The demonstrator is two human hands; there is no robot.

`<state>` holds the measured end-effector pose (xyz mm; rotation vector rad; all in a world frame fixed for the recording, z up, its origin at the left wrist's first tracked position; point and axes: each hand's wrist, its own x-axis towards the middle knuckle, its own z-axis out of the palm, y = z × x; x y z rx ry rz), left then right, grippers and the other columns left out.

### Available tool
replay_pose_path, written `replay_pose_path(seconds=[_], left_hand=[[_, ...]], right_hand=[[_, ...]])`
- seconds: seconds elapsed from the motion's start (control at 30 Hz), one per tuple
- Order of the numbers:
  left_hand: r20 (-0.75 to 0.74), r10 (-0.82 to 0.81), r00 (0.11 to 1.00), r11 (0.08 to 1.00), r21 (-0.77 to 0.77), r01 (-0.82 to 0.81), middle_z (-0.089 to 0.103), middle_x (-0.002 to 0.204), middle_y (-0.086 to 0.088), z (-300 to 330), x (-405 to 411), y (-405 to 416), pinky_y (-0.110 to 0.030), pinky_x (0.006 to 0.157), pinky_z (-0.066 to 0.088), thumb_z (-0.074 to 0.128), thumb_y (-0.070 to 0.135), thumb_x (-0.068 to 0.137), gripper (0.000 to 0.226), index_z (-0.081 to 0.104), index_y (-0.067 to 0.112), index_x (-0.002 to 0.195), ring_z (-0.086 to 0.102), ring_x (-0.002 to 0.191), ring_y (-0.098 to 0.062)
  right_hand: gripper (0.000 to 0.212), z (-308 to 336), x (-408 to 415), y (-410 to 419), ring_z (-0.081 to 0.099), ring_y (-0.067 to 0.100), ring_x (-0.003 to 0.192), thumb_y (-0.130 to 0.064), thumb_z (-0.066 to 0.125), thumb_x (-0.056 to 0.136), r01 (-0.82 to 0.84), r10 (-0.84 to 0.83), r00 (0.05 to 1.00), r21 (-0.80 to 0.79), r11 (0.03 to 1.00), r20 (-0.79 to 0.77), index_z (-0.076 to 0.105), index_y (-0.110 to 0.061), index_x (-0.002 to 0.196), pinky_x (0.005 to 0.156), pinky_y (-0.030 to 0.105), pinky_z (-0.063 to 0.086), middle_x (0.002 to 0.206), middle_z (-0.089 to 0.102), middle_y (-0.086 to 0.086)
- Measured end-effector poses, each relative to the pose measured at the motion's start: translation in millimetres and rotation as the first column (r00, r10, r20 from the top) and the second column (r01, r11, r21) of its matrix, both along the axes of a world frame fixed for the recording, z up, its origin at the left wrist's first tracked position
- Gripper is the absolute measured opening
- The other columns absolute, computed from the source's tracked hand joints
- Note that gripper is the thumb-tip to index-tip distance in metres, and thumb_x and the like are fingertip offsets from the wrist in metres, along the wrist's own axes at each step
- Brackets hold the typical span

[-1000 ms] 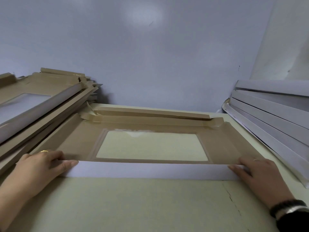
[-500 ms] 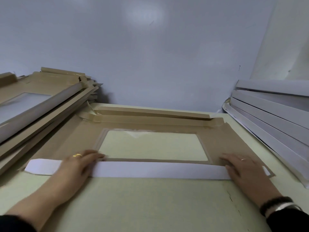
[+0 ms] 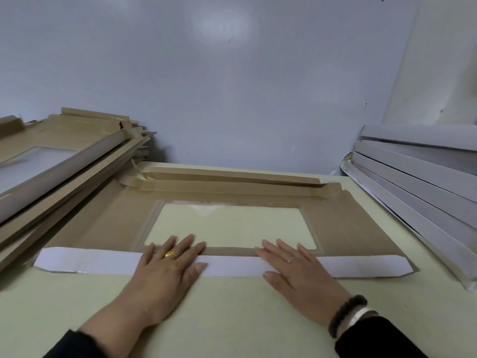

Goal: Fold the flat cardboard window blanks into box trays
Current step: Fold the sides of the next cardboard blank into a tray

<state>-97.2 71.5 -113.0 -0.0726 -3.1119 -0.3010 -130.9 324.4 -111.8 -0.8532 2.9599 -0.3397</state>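
One cardboard window blank [image 3: 343,228], brown face up, lying flat on the pale green surface [image 3: 227,313], centred before the person. Rectangular clear window [image 3: 229,226] in its middle, the surface showing through. Near long flap [image 3: 103,262] folded over onto the blank, white side up, running across almost the full width, both ends cut at an angle. Far long flaps [image 3: 232,182] creased and partly raised along the back edge.

Two hands, both laid flat on the folded white flap near its middle, close together but apart. Left hand [image 3: 167,272]: grip spread, fingers straight, fingertips reaching past the flap to the window's near border; gold ring on one finger. Right hand [image 3: 296,270]: grip spread, fingers straight, pressing the flap likewise; thin ring, dark bead bracelet [image 3: 346,315] at the wrist. Dark sleeves on both arms.

One stack of brown folded trays [image 3: 64,164], left, leaning. One stack of white-faced pieces [image 3: 413,177], right, by the wall [image 3: 232,86].
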Motion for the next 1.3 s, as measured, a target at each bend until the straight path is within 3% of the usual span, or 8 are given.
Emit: replay_pose_path(seconds=[0.23,0.47,0.63,0.77,0.9,1.0,1.13,1.3], left_hand=[[0.036,0.189,0.981,0.982,0.004,-0.19,-0.004,0.153,0.022,4,-1,-52,-0.033,0.114,-0.001,0.013,0.051,0.096,0.047,0.003,0.049,0.142,-0.004,0.143,-0.008],[0.036,0.4,0.916,0.917,-0.003,-0.4,0.006,0.155,0.014,4,6,-100,-0.034,0.112,0.009,0.021,0.055,0.094,0.051,0.011,0.044,0.143,0.006,0.143,-0.015],[0.043,0.442,0.896,0.897,-0.034,-0.441,0.007,0.156,0.009,3,3,-100,-0.036,0.111,0.012,0.024,0.057,0.093,0.054,0.011,0.042,0.144,0.007,0.143,-0.018],[0.003,0.434,0.901,0.899,-0.063,-0.433,0.015,0.155,0.005,4,2,-97,-0.034,0.109,0.015,0.027,0.054,0.094,0.05,0.02,0.04,0.142,0.013,0.142,-0.02],[-0.18,0.302,0.936,0.953,0.083,-0.292,0.047,0.137,-0.001,7,3,-84,-0.034,0.101,0.025,0.043,0.034,0.095,0.034,0.054,0.024,0.126,0.041,0.127,-0.024],[-0.344,0.062,0.937,0.985,0.172,-0.002,0.06,0.121,-0.004,16,12,-53,-0.033,0.094,0.038,0.035,0.043,0.095,0.047,0.065,0.014,0.114,0.054,0.112,-0.024],[-0.364,-0.289,0.886,0.957,-0.109,0.267,0.067,0.1,-0.001,28,18,0,-0.023,0.076,0.037,0.029,0.057,0.089,0.058,0.071,0.018,0.094,0.061,0.089,-0.018],[-0.346,-0.318,0.882,0.926,-0.314,0.211,0.051,0.055,0.002,36,20,33,-0.022,0.042,0.024,0.052,0.015,0.065,0.021,0.053,0.02,0.045,0.048,0.047,-0.016]], right_hand=[[0.045,-2,-11,61,-0.007,-0.001,0.139,-0.047,0.016,0.098,0.232,-0.233,0.972,0.032,0.972,0.038,0.007,-0.048,0.142,0.112,0.024,-0.006,0.152,-0.003,-0.024],[0.056,-1,-16,80,0.006,0.008,0.142,-0.046,0.032,0.096,0.369,-0.368,0.929,-0.04,0.928,0.036,0.014,-0.029,0.146,0.111,0.021,0.006,0.155,0.006,-0.008],[0.042,6,-2,60,0.035,0.009,0.129,-0.03,0.065,0.084,0.13,-0.172,0.969,-0.221,0.967,-0.18,0.051,-0.021,0.122,0.1,0.012,0.02,0.136,0.042,-0.008],[0.032,10,3,36,0.052,0.009,0.109,-0.027,0.067,0.082,0.001,-0.043,0.968,-0.169,0.986,-0.247,0.059,-0.019,0.112,0.085,0.011,0.034,0.117,0.053,-0.01],[0.025,12,7,26,0.061,0.015,0.058,-0.013,0.086,0.058,-0.039,0.036,0.864,0.004,0.999,-0.502,0.07,-0.012,0.077,0.046,0.016,0.042,0.071,0.062,-0.001],[0.017,12,7,25,0.058,0.017,0.05,-0.004,0.08,0.061,-0.052,0.031,0.792,-0.017,0.999,-0.61,0.069,-0.013,0.07,0.041,0.017,0.038,0.063,0.06,-0.001],[0.024,16,11,19,0.055,0.023,0.049,-0.005,0.045,0.077,-0.055,-0.007,0.685,-0.06,0.997,-0.729,0.063,-0.012,0.063,0.044,0.024,0.044,0.059,0.056,0.002],[0.038,17,20,7,0.048,0.025,0.049,-0.008,0.033,0.09,-0.052,-0.004,0.563,-0.041,0.998,-0.826,0.058,-0.014,0.062,0.055,0.032,0.03,0.058,0.05,0.003]])
